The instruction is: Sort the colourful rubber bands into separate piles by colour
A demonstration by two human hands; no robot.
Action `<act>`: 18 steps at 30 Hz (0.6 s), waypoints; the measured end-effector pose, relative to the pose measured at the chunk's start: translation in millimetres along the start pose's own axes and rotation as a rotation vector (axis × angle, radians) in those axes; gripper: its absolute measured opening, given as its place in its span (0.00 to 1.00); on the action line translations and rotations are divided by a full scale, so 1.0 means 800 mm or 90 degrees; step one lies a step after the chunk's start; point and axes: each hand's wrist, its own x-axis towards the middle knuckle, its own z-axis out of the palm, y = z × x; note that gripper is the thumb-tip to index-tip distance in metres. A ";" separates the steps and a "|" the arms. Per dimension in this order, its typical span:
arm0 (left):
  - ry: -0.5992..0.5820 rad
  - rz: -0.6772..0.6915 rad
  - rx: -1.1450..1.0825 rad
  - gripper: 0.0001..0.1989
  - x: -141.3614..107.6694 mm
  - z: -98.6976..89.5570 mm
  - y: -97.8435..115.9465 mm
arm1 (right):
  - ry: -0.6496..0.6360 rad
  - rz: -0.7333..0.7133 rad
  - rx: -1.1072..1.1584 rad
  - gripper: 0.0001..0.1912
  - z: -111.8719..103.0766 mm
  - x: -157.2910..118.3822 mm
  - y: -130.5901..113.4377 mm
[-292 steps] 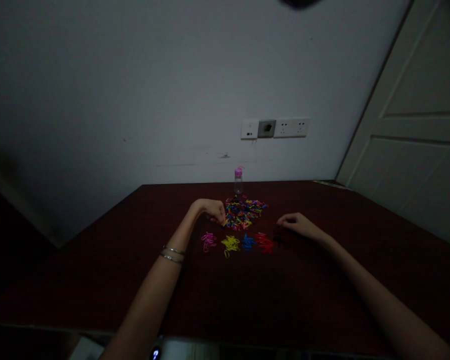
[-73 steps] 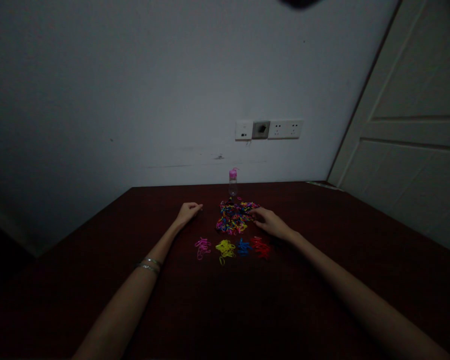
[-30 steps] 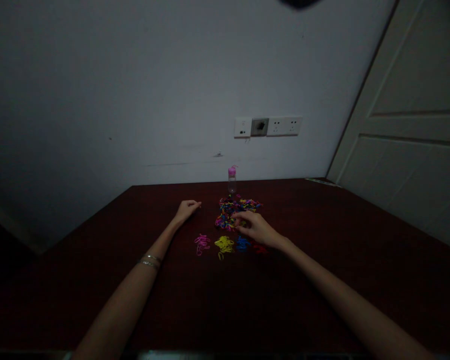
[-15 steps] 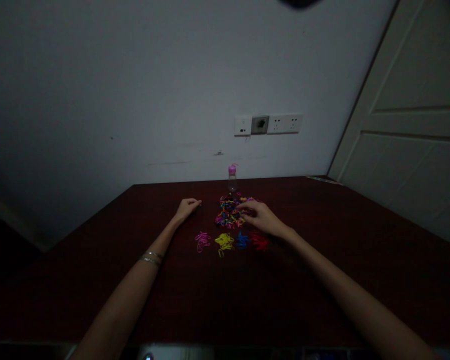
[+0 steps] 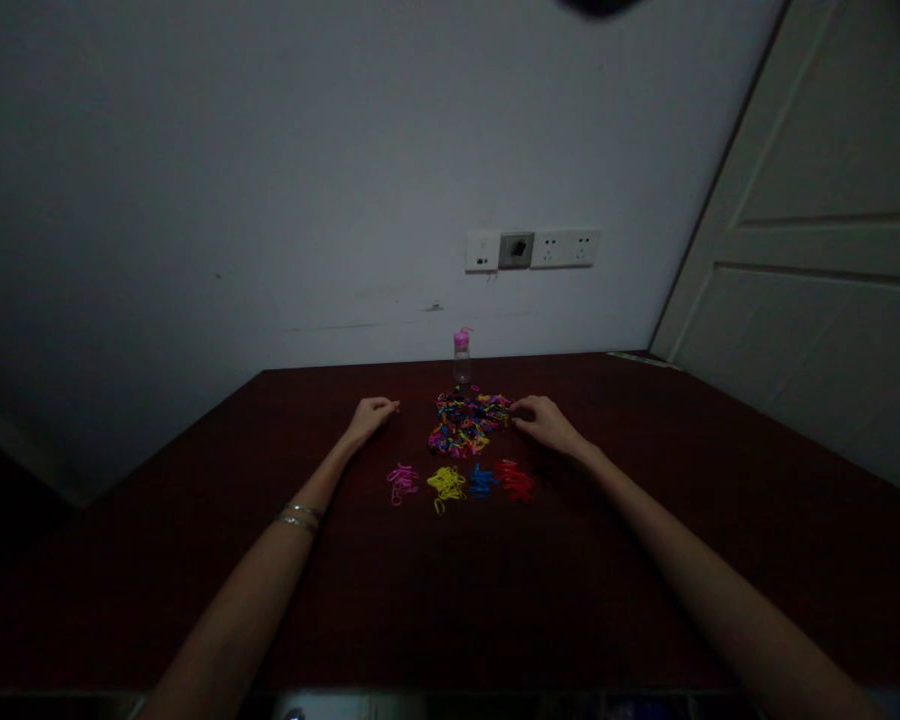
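A mixed heap of small coloured rubber bands lies mid-table. In front of it are four separate groups: pink bands, yellow bands, blue bands and red bands. My right hand is at the heap's right edge, its thumb and fingertips slightly apart, with nothing visible between them. Left of the heap, my left hand rests on the table with fingers curled and closed; whatever they hold, if anything, is too small to make out.
A clear bottle with a pink cap stands behind the heap. The dark red table meets a pale wall carrying a row of sockets. A white panelled door is at the right.
My right hand has moved right, from over the heap to its right edge, uncovering more bands. My left hand stays in place. The view has shifted slightly.
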 end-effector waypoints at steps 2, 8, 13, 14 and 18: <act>-0.003 -0.004 -0.004 0.21 -0.001 0.000 0.002 | -0.024 -0.010 -0.018 0.10 0.005 0.001 0.001; -0.007 -0.009 0.007 0.21 -0.003 0.000 0.006 | -0.055 -0.033 -0.005 0.11 0.013 -0.002 -0.001; -0.014 -0.012 0.004 0.21 -0.001 -0.001 0.001 | -0.031 -0.019 -0.018 0.14 0.019 -0.005 -0.006; -0.016 -0.013 0.000 0.21 -0.001 0.000 0.000 | -0.023 -0.016 -0.021 0.14 0.020 -0.005 -0.007; -0.015 0.001 0.001 0.21 0.001 -0.001 -0.002 | -0.007 -0.013 -0.028 0.13 0.022 -0.006 -0.006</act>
